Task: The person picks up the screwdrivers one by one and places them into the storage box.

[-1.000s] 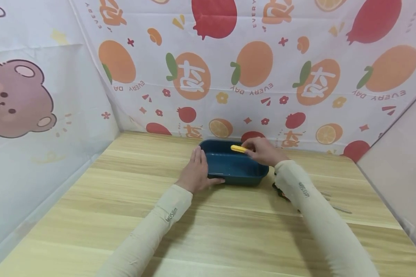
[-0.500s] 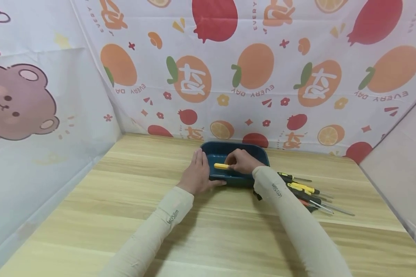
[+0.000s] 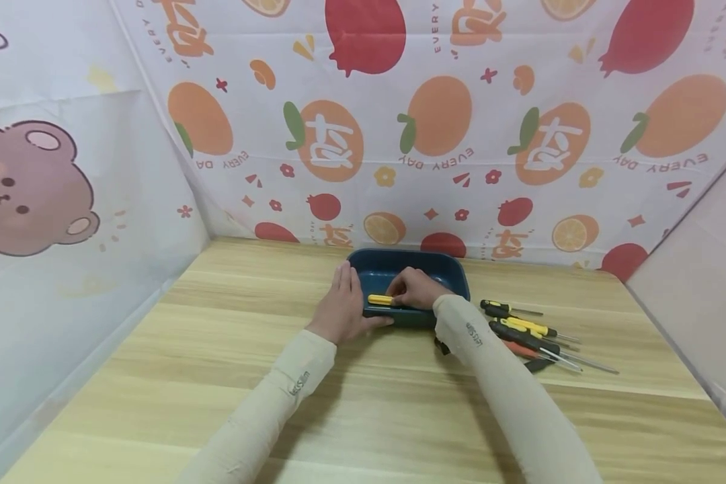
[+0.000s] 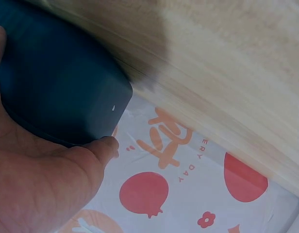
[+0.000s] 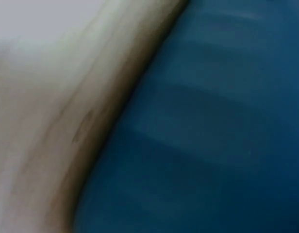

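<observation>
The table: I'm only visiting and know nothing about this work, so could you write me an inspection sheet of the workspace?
Surface: light wood-grain table, bearing the tub and tools.
Job's things: dark blue tub, upright; yellow handle seen against its inside, contact with the bottom unclear.
Clutter: pile of screwdrivers right of the tub, handles mostly black or yellow; a black object partly hidden by the right sleeve.
Grips: left-hand grip rests against the tub's left end; right-hand grip pinches the yellow handle.
Cables: nothing seen.
Surroundings: fruit-print sheet behind, bear-print sheet at left.
</observation>
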`<state>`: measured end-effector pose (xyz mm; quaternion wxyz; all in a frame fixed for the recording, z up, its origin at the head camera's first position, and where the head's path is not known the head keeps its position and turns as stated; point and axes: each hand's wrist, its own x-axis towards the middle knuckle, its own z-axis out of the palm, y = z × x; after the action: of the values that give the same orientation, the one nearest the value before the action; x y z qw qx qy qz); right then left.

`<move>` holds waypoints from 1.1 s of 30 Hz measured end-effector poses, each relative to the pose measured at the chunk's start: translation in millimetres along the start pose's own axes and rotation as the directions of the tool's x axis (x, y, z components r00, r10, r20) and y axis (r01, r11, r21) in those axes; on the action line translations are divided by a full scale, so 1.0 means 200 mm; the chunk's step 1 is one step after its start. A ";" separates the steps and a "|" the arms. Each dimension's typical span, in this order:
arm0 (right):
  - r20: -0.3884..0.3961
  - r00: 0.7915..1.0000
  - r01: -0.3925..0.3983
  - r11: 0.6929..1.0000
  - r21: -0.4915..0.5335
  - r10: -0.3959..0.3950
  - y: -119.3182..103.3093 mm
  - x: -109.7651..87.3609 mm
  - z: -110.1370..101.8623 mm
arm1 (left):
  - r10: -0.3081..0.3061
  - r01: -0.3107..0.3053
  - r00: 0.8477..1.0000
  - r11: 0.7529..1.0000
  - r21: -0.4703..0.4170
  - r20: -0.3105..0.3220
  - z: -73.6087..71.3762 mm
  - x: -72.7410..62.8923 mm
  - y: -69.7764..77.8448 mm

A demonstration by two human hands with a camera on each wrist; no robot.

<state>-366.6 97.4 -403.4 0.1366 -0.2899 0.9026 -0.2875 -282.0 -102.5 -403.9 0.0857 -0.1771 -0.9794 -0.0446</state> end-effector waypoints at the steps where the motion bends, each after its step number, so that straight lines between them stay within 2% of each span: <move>1: 0.001 1.000 0.003 1.000 0.003 -0.003 0.00 0.00 0.00 | 0.001 -0.001 1.000 1.000 -0.001 -0.002 0.00 0.00 0.00; 7: 0.015 1.000 0.016 1.000 0.001 -0.016 0.01 0.00 0.00 | 0.013 -0.013 1.000 1.000 0.004 -0.007 0.00 0.00 0.00; 13: 0.024 1.000 -0.006 1.000 0.006 0.005 -0.02 -0.04 -0.02 | 0.012 -0.012 1.000 1.000 -0.011 0.001 -0.01 0.01 0.00; 16: -0.011 1.000 -0.023 1.000 0.003 0.023 -0.04 -0.07 -0.04 | 0.001 0.000 1.000 1.000 -0.031 0.011 -0.01 0.01 0.00; 19: -0.092 0.995 -0.030 0.999 -0.013 0.028 -0.03 -0.12 -0.09 | -0.010 0.011 1.000 0.999 -0.039 0.021 -0.01 0.01 0.00; 22: -0.200 0.979 -0.026 1.000 -0.011 0.023 0.00 -0.18 -0.16 | -0.021 0.022 0.999 0.999 -0.036 0.031 -0.01 0.01 0.00; 26: -0.332 0.942 -0.041 0.999 0.015 0.044 0.06 -0.28 -0.25 | -0.030 0.032 0.999 0.999 -0.039 0.040 -0.01 0.00 0.01; 29: -0.387 0.917 -0.093 0.995 0.029 0.097 0.12 -0.37 -0.32 | -0.038 0.041 0.998 0.998 -0.048 0.046 -0.01 -0.01 0.01; 33: -0.424 0.895 -0.147 0.989 0.019 0.141 0.24 -0.48 -0.39 | -0.050 0.052 0.998 0.997 -0.052 0.047 -0.01 -0.02 0.02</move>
<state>-343.7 221.1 -362.4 -0.0439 -0.1539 0.9316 -0.3264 -276.7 -99.8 -401.6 0.0573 -0.1553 -0.9838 -0.0689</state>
